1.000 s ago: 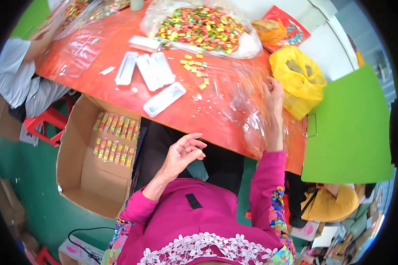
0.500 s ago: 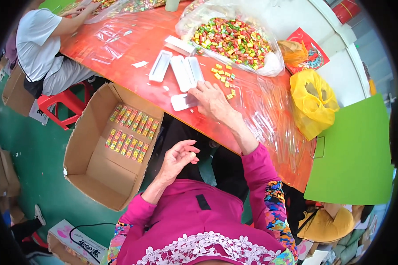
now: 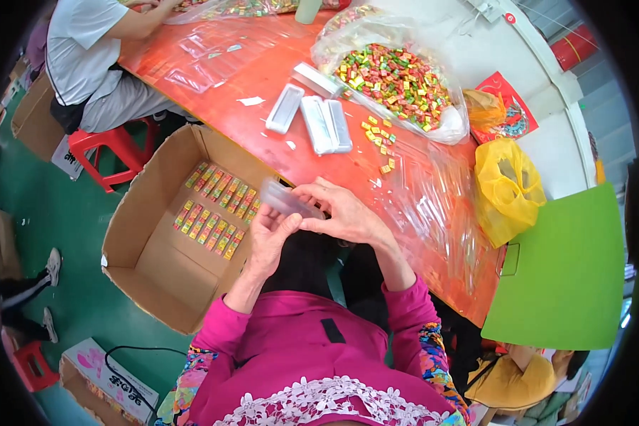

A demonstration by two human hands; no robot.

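Note:
My left hand [image 3: 266, 238] and my right hand [image 3: 349, 215] meet over my lap at the table's edge. Between them is a small clear plastic tray [image 3: 282, 198], tilted and slightly blurred, pinched from both sides. On the red table [image 3: 248, 145] beyond lie more long clear plastic trays [image 3: 326, 125], one [image 3: 285, 108] apart to the left. Loose small wrapped cubes [image 3: 378, 133] in yellow and green lie to their right. A large clear bag [image 3: 394, 85] behind them is full of such cubes in red, yellow and green.
Left of my knees, an open cardboard box [image 3: 156, 263] holds two rows of filled strips [image 3: 209, 227]. Clear plastic sleeves [image 3: 440, 213] spread over the table's right side, near a yellow bag [image 3: 505, 181] and a green board [image 3: 557, 273]. Another person [image 3: 85, 57] sits on a red stool [image 3: 117, 156].
My right hand has lifted the tray off the table and brought it toward me. My left hand has risen and taken hold of it too. The view has shifted slightly.

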